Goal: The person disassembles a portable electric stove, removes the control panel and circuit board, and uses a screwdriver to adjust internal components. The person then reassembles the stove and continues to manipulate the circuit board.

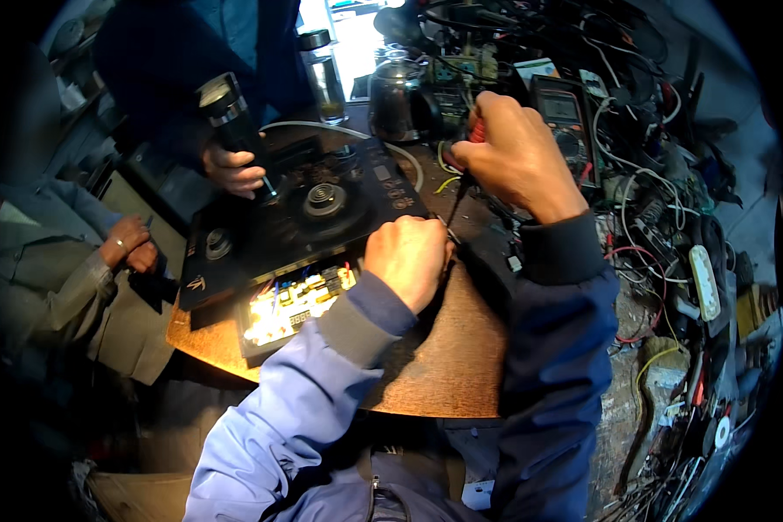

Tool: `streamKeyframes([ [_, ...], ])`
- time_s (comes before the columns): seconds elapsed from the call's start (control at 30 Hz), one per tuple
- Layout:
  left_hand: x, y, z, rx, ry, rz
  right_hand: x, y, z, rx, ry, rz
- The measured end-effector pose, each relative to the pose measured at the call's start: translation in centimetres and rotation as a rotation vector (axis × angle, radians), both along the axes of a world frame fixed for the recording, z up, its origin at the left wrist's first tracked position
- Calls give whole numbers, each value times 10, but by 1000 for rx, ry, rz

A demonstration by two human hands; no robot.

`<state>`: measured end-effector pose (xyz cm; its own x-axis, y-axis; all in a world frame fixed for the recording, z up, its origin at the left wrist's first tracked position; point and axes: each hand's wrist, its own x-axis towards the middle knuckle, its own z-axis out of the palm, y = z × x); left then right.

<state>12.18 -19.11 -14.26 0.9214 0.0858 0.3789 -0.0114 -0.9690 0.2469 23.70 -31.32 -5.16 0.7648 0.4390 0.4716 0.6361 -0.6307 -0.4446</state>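
Observation:
My right hand is closed around the red handle of a screwdriver. Its dark shaft slants down toward my left hand. That hand is curled shut beside the right edge of a black appliance panel; what its fingers pinch is hidden. On the panel sit a larger ringed metal piece and a smaller one. Left of my left wrist, a brightly lit circuit board with a small digit display lies along the panel's near side.
Across the table, another person's hand grips a dark cylinder. A second person's hands are at the left. A glass bottle, a glass pot and a multimeter stand or lie behind. Tangled wires crowd the right.

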Motion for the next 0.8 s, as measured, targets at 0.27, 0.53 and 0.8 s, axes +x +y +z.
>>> streamKeyframes([
  [0.27, -1, -8, -5, 117, 22, 20, -2, -4, 4, -18, -49, -35],
  [0.53, -102, 39, 33, -129, -277, -293, 11, 3, -12, -118, 127, -53],
  [0.8, -216, 128, 20, -226, -150, 69, 42, 9, -60, -61, -40, -148],
])
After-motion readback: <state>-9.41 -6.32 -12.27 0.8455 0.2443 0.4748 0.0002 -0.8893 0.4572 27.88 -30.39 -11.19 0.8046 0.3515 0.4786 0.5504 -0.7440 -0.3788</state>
